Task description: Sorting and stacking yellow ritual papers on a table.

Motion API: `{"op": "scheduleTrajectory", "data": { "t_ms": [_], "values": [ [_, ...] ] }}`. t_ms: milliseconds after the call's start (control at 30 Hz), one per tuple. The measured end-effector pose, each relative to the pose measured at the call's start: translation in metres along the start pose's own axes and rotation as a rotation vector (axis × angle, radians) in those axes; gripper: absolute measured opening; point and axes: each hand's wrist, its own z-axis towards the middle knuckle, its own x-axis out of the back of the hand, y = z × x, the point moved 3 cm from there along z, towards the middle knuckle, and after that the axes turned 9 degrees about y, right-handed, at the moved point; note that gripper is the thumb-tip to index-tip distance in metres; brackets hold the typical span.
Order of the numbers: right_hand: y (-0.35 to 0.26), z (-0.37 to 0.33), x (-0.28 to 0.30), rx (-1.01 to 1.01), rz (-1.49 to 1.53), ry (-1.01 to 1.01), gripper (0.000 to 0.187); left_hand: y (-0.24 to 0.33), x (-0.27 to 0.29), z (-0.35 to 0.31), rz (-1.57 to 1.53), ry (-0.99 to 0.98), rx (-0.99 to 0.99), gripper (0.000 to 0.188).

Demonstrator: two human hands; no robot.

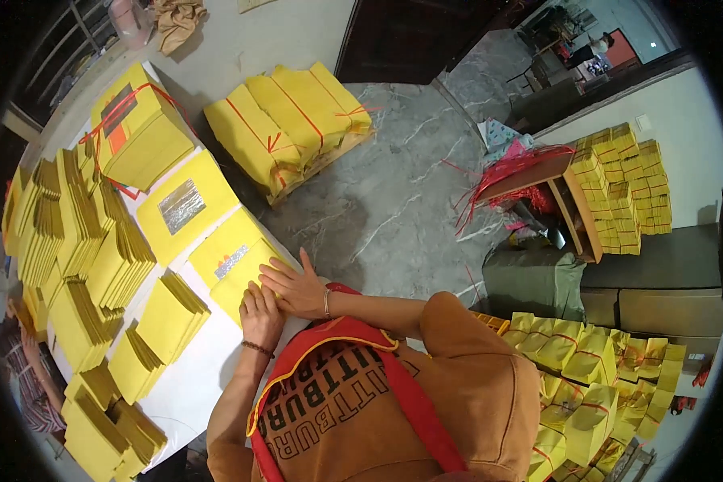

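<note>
A yellow paper sheet (231,255) with a small silver foil patch and orange marks lies at the white table's near right edge, its near part folded over. My left hand (261,316) has its bent fingers pressed together on the paper's near edge. Against it lies my right hand (296,287), fingers stretched flat over the paper and thumb apart. What is under the palms is hidden. Just beyond sits a yellow sheet or stack (186,207) with a larger silver foil square.
Fanned yellow paper bundles (84,321) cover the table's left. A tall red-tied stack (149,132) stands at its far end. Tied yellow packs (285,120) lie beyond the table. Right are a wooden stool (566,209) with red strings and more bundles (590,353). Another person's arm (36,353) shows left.
</note>
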Motion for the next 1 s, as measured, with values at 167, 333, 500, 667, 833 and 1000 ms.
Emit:
{"op": "scheduleTrajectory", "data": {
  "t_ms": [167,333,500,667,833,1000],
  "values": [
    [0.004,-0.004,-0.007,-0.004,-0.002,-0.034,0.047,0.002,-0.006,-0.002,0.089,-0.050,-0.036,0.042],
    [0.004,0.002,0.005,-0.018,0.024,-0.133,0.049,-0.001,-0.010,0.000,0.145,-0.111,-0.107,0.042],
    [0.027,0.007,0.005,-0.185,0.387,-0.378,0.052,0.002,-0.006,0.007,0.121,-0.050,-0.091,0.045],
    [0.034,0.010,-0.004,-0.340,0.732,-0.276,0.047,-0.008,-0.001,0.012,0.013,0.024,-0.004,0.048],
    [0.028,0.026,0.008,-0.553,1.264,0.162,0.044,-0.028,0.033,0.016,-0.119,0.059,0.078,0.045],
    [0.042,0.022,0.005,-0.344,0.800,0.296,0.041,-0.050,0.104,0.006,-0.449,0.328,0.272,0.045]
  ]
}}
